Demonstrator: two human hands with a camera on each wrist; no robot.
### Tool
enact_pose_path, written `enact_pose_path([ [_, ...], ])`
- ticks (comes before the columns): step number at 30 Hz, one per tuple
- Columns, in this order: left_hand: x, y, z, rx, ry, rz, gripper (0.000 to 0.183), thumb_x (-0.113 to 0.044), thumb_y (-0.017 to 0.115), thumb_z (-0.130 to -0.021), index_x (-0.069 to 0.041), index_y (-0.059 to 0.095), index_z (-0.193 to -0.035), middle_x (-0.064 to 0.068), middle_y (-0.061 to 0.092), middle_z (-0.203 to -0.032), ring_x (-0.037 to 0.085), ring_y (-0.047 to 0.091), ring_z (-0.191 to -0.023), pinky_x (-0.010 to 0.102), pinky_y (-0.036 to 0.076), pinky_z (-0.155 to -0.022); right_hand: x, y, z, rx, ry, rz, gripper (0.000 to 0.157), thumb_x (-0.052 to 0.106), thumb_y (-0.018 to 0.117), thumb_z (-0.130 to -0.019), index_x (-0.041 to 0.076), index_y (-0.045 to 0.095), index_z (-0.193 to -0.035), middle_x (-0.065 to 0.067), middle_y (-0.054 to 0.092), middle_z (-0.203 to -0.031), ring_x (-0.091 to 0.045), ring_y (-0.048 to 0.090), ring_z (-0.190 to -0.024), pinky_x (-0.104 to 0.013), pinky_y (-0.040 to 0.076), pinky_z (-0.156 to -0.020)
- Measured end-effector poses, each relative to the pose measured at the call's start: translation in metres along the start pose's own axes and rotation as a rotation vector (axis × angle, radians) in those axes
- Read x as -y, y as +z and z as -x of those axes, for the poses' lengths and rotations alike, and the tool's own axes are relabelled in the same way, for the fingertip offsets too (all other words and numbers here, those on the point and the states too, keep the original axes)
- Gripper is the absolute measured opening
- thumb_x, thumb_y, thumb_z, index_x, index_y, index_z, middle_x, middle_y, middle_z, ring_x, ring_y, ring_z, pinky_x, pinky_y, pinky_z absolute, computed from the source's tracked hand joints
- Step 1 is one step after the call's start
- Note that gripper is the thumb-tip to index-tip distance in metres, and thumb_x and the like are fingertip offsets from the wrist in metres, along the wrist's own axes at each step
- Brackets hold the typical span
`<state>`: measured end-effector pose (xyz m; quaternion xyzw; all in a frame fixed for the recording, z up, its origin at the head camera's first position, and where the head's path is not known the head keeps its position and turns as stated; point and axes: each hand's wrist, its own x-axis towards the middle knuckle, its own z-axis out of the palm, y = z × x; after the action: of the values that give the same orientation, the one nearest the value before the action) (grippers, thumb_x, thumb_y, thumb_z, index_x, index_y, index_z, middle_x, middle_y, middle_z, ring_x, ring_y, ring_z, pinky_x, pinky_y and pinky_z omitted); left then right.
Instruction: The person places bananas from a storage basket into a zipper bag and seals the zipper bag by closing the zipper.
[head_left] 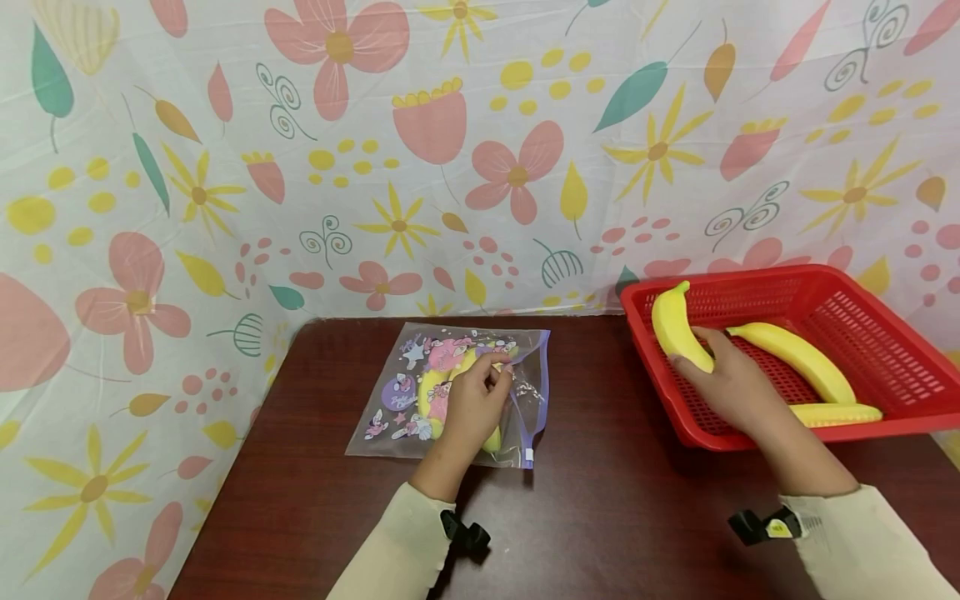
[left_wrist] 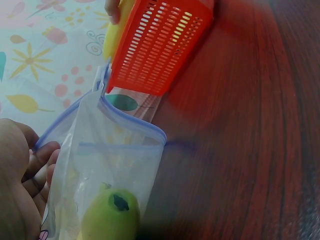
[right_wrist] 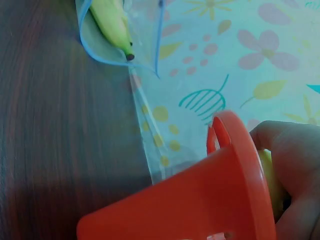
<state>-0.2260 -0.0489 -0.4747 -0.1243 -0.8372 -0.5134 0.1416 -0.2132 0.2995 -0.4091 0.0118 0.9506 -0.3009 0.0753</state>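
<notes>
Left hand: 1, bare; over the zip bag, thumb and fingertips pinching the film beside the mouth.
Right hand: 1, bare; thumb and fingers gripping 1 banana at the basket's left wall.
Held banana: 1, yellow; in the right hand, stem end up, tilted, beside the basket's rim.
Step in hand: judged to be lifting that banana at the basket, with the bag's mouth held for loading.
Next move: would seem to call for the right hand to cross toward the left, the pinched lip kept clear of the mouth.
Zip bag: 1, clear, cartoon-printed; flat beneath the left hand, purple-edged mouth on the right-hand side, parted in the left wrist view.
Bag contents: at least 1 bagged banana, its greenish end near the mouth; print and hand hide the full count.
Red basket: 1, perforated plastic; around and beyond the right hand.
Basket contents: 2 loose bananas, right of the right hand.
Support: dark wood-grain table, beneath bag and basket.
</notes>
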Motion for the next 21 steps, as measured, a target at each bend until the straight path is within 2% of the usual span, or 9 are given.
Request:
enact_pose_path([
  [2, 0.000, 0.000, 0.000, 0.000, 0.001, 0.002, 0.021, -0.016, 0.061, -0.099, -0.007, 0.070, -0.116, 0.001, 0.062, -0.064, 0.003, 0.053, -0.048, 0.022, 0.046, -0.045, 0.003, 0.002, 0.001, -0.012, -0.012, -0.009, 0.094, 0.061, 0.051, -0.098, -0.001, 0.017, -0.159, -0.032, 0.043, -0.142, -0.045, 0.049, -0.111, -0.063, 0.052, -0.090],
  [8, 0.000, 0.000, 0.000, 0.006, -0.003, 0.007, 0.021, -0.016, 0.061, -0.099, -0.007, 0.070, -0.116, 0.001, 0.063, -0.065, 0.003, 0.054, -0.048, 0.022, 0.047, -0.045, 0.011, 0.008, 0.007, -0.036, -0.038, -0.027, 0.091, 0.061, 0.050, -0.098, 0.001, 0.020, -0.159, -0.030, 0.046, -0.139, -0.041, 0.051, -0.108, -0.054, 0.055, -0.084],
  [13, 0.000, 0.000, 0.000, 0.004, -0.006, 0.004, 0.021, -0.016, 0.061, -0.099, -0.007, 0.070, -0.116, 0.001, 0.062, -0.065, 0.003, 0.053, -0.048, 0.022, 0.047, -0.045, 0.018, 0.011, 0.011, -0.069, -0.068, -0.042, 0.086, 0.059, 0.051, -0.099, 0.002, 0.023, -0.158, -0.029, 0.047, -0.139, -0.041, 0.049, -0.109, -0.057, 0.053, -0.086],
  [21, -0.001, 0.000, 0.001, 0.002, -0.005, 0.006, 0.021, -0.016, 0.060, -0.099, -0.007, 0.070, -0.115, 0.001, 0.062, -0.064, 0.001, 0.053, -0.048, 0.021, 0.046, -0.045, 0.029, 0.015, 0.018, -0.107, -0.090, -0.072, 0.082, 0.055, 0.052, -0.100, 0.004, 0.025, -0.158, -0.026, 0.051, -0.135, -0.039, 0.050, -0.106, -0.046, 0.050, -0.082],
])
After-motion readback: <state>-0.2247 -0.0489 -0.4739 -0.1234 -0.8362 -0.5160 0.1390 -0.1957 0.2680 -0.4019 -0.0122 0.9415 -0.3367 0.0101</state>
